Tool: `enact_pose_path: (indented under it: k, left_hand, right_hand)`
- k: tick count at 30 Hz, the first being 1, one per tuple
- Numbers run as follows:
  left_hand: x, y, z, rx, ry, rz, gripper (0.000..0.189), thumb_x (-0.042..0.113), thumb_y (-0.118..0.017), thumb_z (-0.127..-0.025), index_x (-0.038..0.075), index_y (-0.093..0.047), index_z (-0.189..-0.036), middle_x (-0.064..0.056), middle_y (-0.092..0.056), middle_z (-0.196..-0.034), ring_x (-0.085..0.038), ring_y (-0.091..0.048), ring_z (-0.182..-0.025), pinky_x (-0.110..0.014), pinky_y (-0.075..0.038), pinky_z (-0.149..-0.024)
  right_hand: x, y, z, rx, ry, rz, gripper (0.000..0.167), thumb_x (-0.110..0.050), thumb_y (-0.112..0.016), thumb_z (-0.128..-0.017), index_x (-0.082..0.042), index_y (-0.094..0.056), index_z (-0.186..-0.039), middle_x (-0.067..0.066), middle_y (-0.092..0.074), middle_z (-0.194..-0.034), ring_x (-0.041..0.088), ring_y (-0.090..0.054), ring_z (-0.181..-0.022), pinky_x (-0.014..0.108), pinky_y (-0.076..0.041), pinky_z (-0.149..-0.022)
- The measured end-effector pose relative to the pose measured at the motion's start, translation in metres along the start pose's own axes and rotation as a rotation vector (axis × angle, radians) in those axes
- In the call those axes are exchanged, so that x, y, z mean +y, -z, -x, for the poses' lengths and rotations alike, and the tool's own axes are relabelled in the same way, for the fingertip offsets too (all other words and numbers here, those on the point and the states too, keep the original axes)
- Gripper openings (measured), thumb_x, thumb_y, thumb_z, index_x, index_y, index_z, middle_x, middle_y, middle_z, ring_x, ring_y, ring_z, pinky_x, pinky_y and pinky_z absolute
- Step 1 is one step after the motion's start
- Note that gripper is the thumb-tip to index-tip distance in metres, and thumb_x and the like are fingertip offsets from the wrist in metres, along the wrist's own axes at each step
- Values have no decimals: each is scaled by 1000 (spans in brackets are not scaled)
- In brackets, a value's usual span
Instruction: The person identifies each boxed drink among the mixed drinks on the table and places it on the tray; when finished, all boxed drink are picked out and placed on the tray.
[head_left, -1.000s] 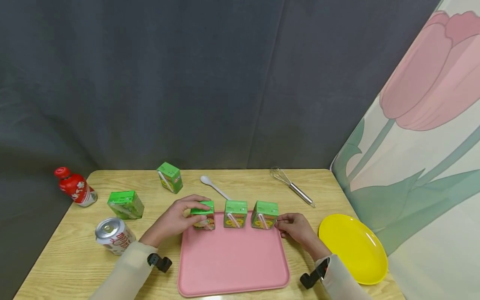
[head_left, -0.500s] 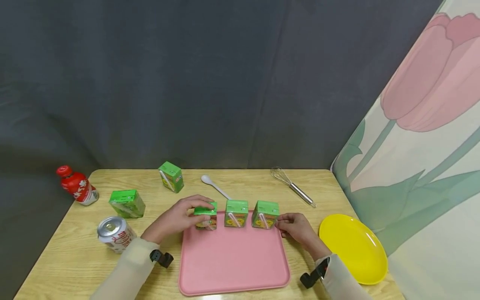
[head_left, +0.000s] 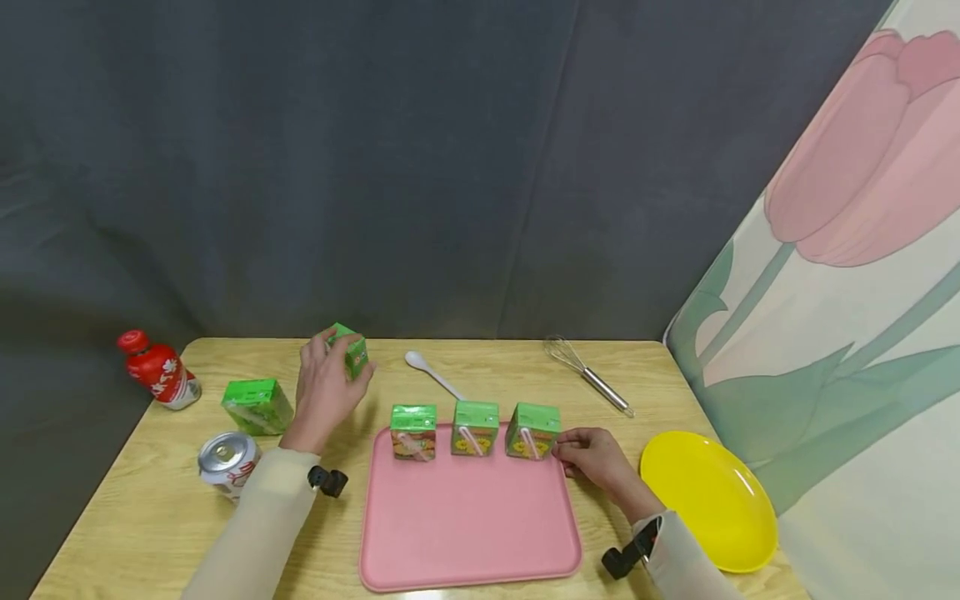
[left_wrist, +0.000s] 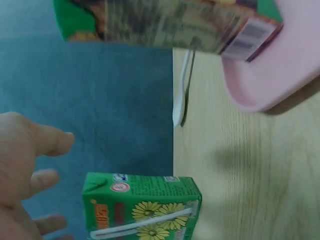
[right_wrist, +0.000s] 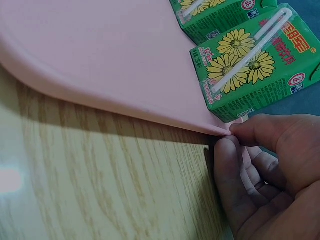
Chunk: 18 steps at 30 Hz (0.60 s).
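My left hand (head_left: 330,390) is at a green drink carton (head_left: 356,357) at the back of the table. In the left wrist view its spread fingers (left_wrist: 52,140) stand beside that carton, with no grip seen. My right hand (head_left: 596,460) pinches the right rim of a pink tray (head_left: 471,521) near its back corner, between thumb and fingers. Three upright cartons stand in a row along the tray's back: a left carton (head_left: 414,435) with a brownish front, a middle carton (head_left: 474,430) and a right carton (head_left: 533,433) with yellow flowers.
A red bottle (head_left: 159,371), another green carton (head_left: 258,407) and a drink can (head_left: 227,461) stand on the left. Behind the tray lies a white spoon (head_left: 433,375). A whisk (head_left: 588,377) and a yellow plate (head_left: 708,500) lie on the right.
My left hand has let go of the left carton on the tray and moved back and left to the carton at the back. The right hand stays at the tray's rim.
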<state>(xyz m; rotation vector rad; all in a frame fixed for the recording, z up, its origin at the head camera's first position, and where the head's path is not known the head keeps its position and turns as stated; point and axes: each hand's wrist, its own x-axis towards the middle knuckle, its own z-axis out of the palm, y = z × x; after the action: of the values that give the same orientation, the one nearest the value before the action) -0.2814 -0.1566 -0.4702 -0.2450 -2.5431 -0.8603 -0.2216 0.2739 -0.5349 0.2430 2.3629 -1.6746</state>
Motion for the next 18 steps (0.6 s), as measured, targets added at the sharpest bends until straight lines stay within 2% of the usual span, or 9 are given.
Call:
enact_pose_path:
  k: [3,6,10,13,15,18]
  left_hand:
    - [-8,-2,-7,-23,78,29,56,22,-71,-96,0,-50,-143,-35,-19,-155,-55,-15,-142,-69,-33,-103]
    - [-15,-4,-9,-74,102,33,56,15,-67,-98,1,-45,-147,-34,-13,-159,-55,-8,-146,-71,-28,-105]
    - [-19,-5,-10,-126,77,-33,50,8,-63,-99,3,-49,-147,-31,-18,-159,-55,-15,-143,-68,-31,-106]
    - [-19,-4,-8,-135,63,-96,48,7,-65,-98,5,-52,-144,-31,-25,-154,-54,-23,-135,-64,-35,-100]
    - [-18,-3,-7,-125,56,-114,48,9,-68,-97,5,-54,-143,-31,-29,-148,-52,-28,-127,-61,-34,-96]
    - [-17,-1,-5,-66,45,-95,47,13,-72,-95,5,-58,-139,-30,-34,-140,-48,-30,-121,-59,-30,-95]
  right_hand:
    - [0,0,0,-16,6,-3,27,-6,-72,-93,11,-66,-113,11,-70,-90,18,-65,-74,31,-58,-64]
    - [0,-1,0,-37,10,-1,27,-6,-72,-94,11,-66,-114,11,-70,-90,18,-65,-75,30,-58,-64]
    - [-1,-1,1,-34,14,5,26,-6,-72,-94,11,-66,-113,11,-70,-90,18,-65,-75,30,-58,-64]
    - [-1,0,1,-29,18,8,26,-6,-72,-94,11,-66,-113,11,-71,-90,18,-65,-75,30,-58,-64]
    - [-1,1,1,-26,17,11,27,-6,-72,-94,11,-66,-114,11,-71,-91,18,-65,-74,30,-58,-65]
    - [0,2,0,-25,13,6,27,-7,-72,-94,11,-66,-114,11,-71,-91,18,-65,-74,31,-58,-65]
